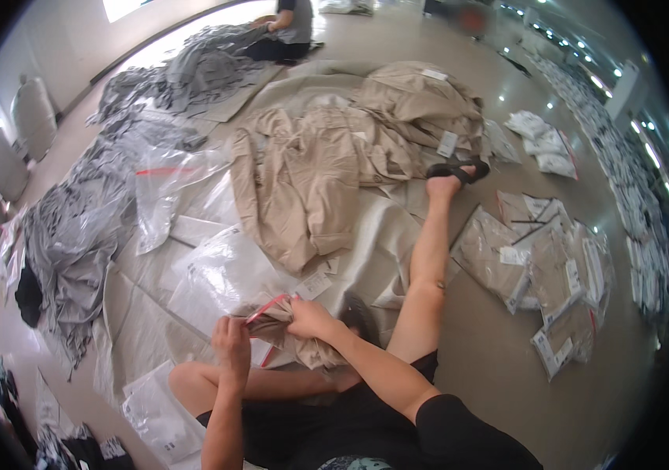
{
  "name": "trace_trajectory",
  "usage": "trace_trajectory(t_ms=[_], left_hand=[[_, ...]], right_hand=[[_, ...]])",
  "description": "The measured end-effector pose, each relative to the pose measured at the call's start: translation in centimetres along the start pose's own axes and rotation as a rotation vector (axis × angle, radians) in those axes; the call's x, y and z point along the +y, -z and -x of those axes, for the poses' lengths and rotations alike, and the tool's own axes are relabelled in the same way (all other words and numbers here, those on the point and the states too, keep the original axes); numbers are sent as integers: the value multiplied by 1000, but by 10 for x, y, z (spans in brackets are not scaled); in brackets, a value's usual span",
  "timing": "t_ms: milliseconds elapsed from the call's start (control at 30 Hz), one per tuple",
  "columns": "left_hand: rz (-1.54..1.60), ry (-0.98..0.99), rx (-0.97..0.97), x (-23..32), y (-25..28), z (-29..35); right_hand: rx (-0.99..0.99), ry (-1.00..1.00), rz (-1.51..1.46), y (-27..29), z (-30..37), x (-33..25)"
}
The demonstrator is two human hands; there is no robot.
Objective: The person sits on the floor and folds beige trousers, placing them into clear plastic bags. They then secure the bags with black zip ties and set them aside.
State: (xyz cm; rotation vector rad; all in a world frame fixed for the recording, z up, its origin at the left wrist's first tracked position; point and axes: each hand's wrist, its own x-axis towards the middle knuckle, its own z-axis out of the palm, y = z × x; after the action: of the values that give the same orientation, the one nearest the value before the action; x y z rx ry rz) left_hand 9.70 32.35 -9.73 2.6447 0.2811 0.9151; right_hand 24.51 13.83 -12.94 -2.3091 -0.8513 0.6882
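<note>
My left hand [231, 345] is closed on the edge of a clear plastic bag with a red strip [265, 309] along its mouth. My right hand [312, 319] grips a folded beige garment [319, 352] at the bag's opening, in front of my bent leg. Part of the garment lies in or behind the plastic; how far in is hidden by my hands. A white paper tag [312, 285] lies just beyond my right hand. Ahead of it, beige trousers [303, 180] are spread flat on a pale sheet.
Clear bags [221, 270] lie left of centre. Grey garments [76, 235] heap along the left, beige ones [420, 102] far ahead. Bagged beige garments [553, 258] and white bundles [542, 145] rest on the floor at right. Another person [291, 31] sits at the far end.
</note>
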Motion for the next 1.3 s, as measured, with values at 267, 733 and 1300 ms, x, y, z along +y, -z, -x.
trace_trajectory(t_ms=[267,733,1300], left_hand=[[88,-254,-178,47,-30,-3],[179,-566,-395,19,-1,-13],[176,-168,-126,-10,24,-7]], right_hand=[[262,-55,-114,-48,-5,6],[313,-41,-398,-31,-5,-12],[373,-70,-610,-8,12,-35]])
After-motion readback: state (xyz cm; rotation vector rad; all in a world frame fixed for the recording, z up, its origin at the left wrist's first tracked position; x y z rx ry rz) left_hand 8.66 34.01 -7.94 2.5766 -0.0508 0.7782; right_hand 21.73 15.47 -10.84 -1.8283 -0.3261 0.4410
